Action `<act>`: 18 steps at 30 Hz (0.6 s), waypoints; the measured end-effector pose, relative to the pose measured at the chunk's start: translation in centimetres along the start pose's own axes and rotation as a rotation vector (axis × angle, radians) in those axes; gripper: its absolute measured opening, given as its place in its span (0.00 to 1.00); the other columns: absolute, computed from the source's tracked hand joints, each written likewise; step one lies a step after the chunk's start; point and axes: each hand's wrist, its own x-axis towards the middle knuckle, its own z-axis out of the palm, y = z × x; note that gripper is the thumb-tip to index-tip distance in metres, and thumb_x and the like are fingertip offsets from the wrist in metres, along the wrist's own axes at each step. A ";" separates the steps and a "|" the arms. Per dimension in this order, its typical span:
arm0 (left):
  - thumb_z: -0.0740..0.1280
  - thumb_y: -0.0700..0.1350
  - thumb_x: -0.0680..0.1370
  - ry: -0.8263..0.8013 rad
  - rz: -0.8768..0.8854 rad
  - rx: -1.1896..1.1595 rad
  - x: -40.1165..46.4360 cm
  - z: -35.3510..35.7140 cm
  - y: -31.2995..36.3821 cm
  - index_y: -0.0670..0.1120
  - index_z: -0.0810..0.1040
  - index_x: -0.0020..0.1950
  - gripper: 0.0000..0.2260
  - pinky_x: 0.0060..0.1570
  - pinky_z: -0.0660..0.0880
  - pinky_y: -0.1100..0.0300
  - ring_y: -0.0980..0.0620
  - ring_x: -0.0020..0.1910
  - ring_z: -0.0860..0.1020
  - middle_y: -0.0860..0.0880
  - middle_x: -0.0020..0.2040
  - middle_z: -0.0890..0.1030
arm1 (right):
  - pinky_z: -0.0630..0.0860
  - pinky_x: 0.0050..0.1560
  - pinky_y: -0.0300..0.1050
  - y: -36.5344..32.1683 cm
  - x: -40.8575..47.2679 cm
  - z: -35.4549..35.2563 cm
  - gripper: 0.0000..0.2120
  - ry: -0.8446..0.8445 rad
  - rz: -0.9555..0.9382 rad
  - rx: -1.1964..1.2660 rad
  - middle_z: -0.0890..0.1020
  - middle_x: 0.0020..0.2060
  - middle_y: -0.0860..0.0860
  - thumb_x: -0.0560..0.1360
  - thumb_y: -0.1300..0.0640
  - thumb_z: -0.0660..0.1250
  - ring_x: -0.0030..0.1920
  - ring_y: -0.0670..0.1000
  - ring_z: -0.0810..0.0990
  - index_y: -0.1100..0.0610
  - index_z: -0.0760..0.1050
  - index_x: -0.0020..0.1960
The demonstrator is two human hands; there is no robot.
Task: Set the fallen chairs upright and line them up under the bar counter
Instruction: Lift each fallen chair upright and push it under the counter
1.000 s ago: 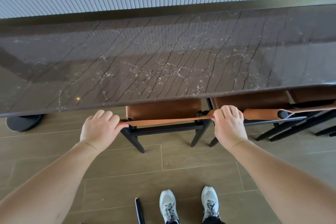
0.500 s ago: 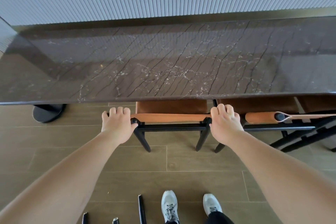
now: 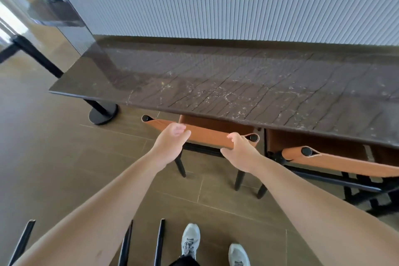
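Café bar: marble counter (image 3: 237,84), stools (image 3: 207,134).

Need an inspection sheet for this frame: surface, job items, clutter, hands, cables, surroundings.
Surface: dark marble bar counter, top bare where visible.
Job's things: near chair upright, seat under the counter; second chair to its right, also tucked in.
Clutter: black chair legs at bottom edge; chair itself out of view.
Hands: left hand at the backrest, fingers relaxed; right hand grips the backrest.
Cables: nothing seen.
Surroundings: ribbed white panel, tiled floor, round counter base.
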 end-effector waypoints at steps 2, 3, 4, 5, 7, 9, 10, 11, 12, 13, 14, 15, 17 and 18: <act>0.62 0.57 0.77 0.045 -0.041 -0.124 -2.5 0.4 0.6 0.55 0.75 0.55 0.11 0.48 0.70 0.59 0.57 0.50 0.75 0.57 0.52 0.77 | 0.71 0.39 0.37 -0.7 -1.1 -0.6 0.23 -0.039 -0.021 0.148 0.72 0.64 0.46 0.79 0.45 0.63 0.50 0.44 0.76 0.49 0.62 0.71; 0.62 0.55 0.77 0.070 -0.066 -0.227 -3.7 0.6 0.8 0.53 0.74 0.50 0.08 0.50 0.71 0.58 0.55 0.49 0.75 0.56 0.50 0.77 | 0.71 0.40 0.37 -1.0 -1.6 -0.9 0.21 -0.046 -0.040 0.212 0.74 0.60 0.44 0.79 0.45 0.63 0.50 0.43 0.76 0.48 0.64 0.69; 0.63 0.53 0.78 0.102 -0.113 -0.370 -5.0 0.7 0.9 0.49 0.76 0.49 0.08 0.52 0.73 0.56 0.55 0.50 0.77 0.54 0.50 0.79 | 0.71 0.41 0.37 -1.3 -2.1 -1.2 0.19 -0.053 -0.055 0.270 0.75 0.56 0.42 0.79 0.44 0.63 0.51 0.43 0.75 0.47 0.66 0.67; 0.65 0.51 0.79 0.135 -0.173 -0.536 -6.3 0.6 0.9 0.48 0.78 0.52 0.08 0.52 0.75 0.56 0.55 0.52 0.80 0.53 0.52 0.82 | 0.72 0.43 0.38 -1.7 -2.7 -1.3 0.16 -0.061 -0.062 0.325 0.75 0.54 0.42 0.79 0.44 0.63 0.51 0.43 0.75 0.46 0.67 0.65; 0.68 0.48 0.79 0.200 -0.245 -0.807 -9.2 0.3 0.3 0.48 0.80 0.58 0.09 0.49 0.76 0.56 0.53 0.52 0.83 0.50 0.53 0.85 | 0.76 0.52 0.44 -2.5 -3.8 -1.1 0.12 -0.085 -0.050 0.449 0.77 0.53 0.44 0.78 0.46 0.64 0.54 0.45 0.77 0.45 0.70 0.61; 0.70 0.48 0.78 0.256 -0.266 -0.941 -11.9 -0.2 -0.8 0.47 0.80 0.59 0.11 0.49 0.76 0.54 0.52 0.51 0.84 0.49 0.53 0.86 | 0.78 0.58 0.49 -3.3 -5.0 -0.5 0.08 -0.128 -0.030 0.602 0.80 0.54 0.48 0.79 0.49 0.65 0.54 0.47 0.80 0.47 0.73 0.57; 0.70 0.48 0.77 0.285 -0.268 -0.964 -13.2 -0.6 -1.3 0.47 0.80 0.58 0.11 0.50 0.75 0.53 0.51 0.51 0.84 0.48 0.52 0.86 | 0.78 0.58 0.50 -3.8 -5.6 -0.2 0.06 -0.156 -0.029 0.687 0.81 0.54 0.50 0.80 0.51 0.65 0.53 0.48 0.81 0.48 0.74 0.56; 0.70 0.48 0.77 0.313 -0.268 -0.978 -14.4 -1.0 -1.8 0.48 0.80 0.57 0.10 0.50 0.75 0.53 0.51 0.51 0.84 0.48 0.52 0.86 | 0.79 0.57 0.49 -4.2 -6.2 0.2 0.05 -0.186 -0.027 0.766 0.82 0.53 0.51 0.80 0.52 0.64 0.53 0.49 0.83 0.49 0.75 0.55; 0.70 0.48 0.77 0.342 -0.269 -0.988 -15.4 -1.5 -2.4 0.48 0.80 0.56 0.09 0.49 0.74 0.53 0.51 0.50 0.84 0.48 0.52 0.86 | 0.79 0.56 0.49 -4.7 -6.9 0.6 0.05 -0.214 -0.027 0.825 0.83 0.52 0.52 0.81 0.53 0.63 0.52 0.50 0.83 0.50 0.76 0.55; 0.70 0.49 0.76 0.372 -0.267 -1.004 -16.5 -2.0 -2.8 0.48 0.81 0.54 0.08 0.49 0.74 0.54 0.51 0.49 0.84 0.48 0.52 0.86 | 0.79 0.56 0.49 -5.2 -7.5 1.1 0.05 -0.240 -0.030 0.859 0.84 0.51 0.53 0.81 0.54 0.63 0.52 0.51 0.84 0.51 0.76 0.55; 0.70 0.49 0.76 0.398 -0.255 -1.017 -17.6 -2.5 -3.3 0.49 0.81 0.54 0.08 0.48 0.74 0.54 0.51 0.47 0.84 0.48 0.52 0.86 | 0.79 0.56 0.50 -5.8 -8.2 1.8 0.06 -0.262 -0.033 0.879 0.84 0.51 0.53 0.81 0.54 0.62 0.52 0.52 0.84 0.52 0.77 0.55; 0.71 0.49 0.75 0.420 -0.239 -1.031 -18.7 -3.2 -3.7 0.49 0.81 0.54 0.09 0.47 0.73 0.54 0.52 0.47 0.84 0.48 0.51 0.85 | 0.79 0.57 0.51 -6.3 -9.0 2.5 0.07 -0.286 -0.034 0.895 0.84 0.51 0.54 0.81 0.55 0.62 0.52 0.53 0.84 0.53 0.77 0.56; 0.71 0.50 0.74 0.461 -0.217 -1.052 -21.0 -4.2 -4.6 0.49 0.81 0.54 0.11 0.46 0.73 0.55 0.51 0.47 0.84 0.47 0.52 0.85 | 0.79 0.57 0.52 -7.4 -10.7 4.0 0.07 -0.352 -0.032 0.917 0.84 0.51 0.56 0.81 0.56 0.62 0.53 0.55 0.83 0.55 0.77 0.57; 0.72 0.51 0.73 0.481 -0.212 -1.060 -22.4 -4.6 -5.1 0.49 0.81 0.54 0.12 0.46 0.74 0.55 0.51 0.47 0.84 0.47 0.52 0.85 | 0.79 0.56 0.52 -7.9 -11.7 4.8 0.08 -0.387 -0.038 0.914 0.84 0.51 0.56 0.81 0.57 0.63 0.53 0.55 0.84 0.55 0.77 0.57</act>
